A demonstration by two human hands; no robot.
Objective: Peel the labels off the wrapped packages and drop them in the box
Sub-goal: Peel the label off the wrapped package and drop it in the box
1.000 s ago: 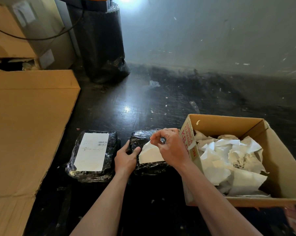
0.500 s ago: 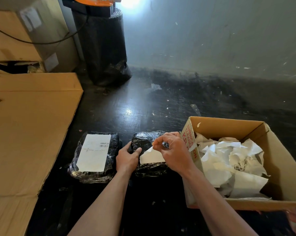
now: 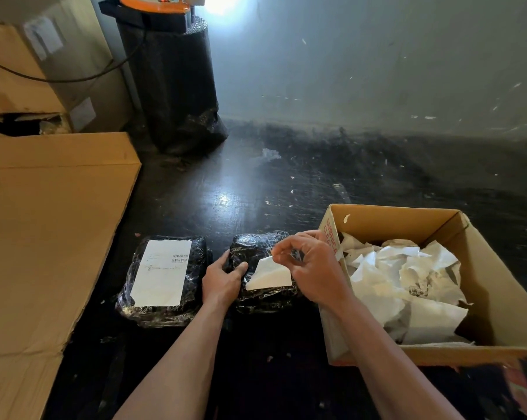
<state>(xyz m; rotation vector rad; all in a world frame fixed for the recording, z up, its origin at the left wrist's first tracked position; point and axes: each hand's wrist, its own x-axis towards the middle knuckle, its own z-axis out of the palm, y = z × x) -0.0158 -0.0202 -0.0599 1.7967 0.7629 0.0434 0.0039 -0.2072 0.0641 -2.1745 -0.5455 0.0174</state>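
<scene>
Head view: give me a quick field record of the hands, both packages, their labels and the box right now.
left hand: pressed against the left edge of the right package, steadying it
right hand: pinching the lifted top corner of the half-peeled label
right package: black wrap, label partly off, lower edge still stuck
left package: black wrap, untouched
left label: flat, fully attached, barcode visible
box: open, right of the packages, holding crumpled white labels
floor: dark, scuffed, paper scraps scattered
</scene>
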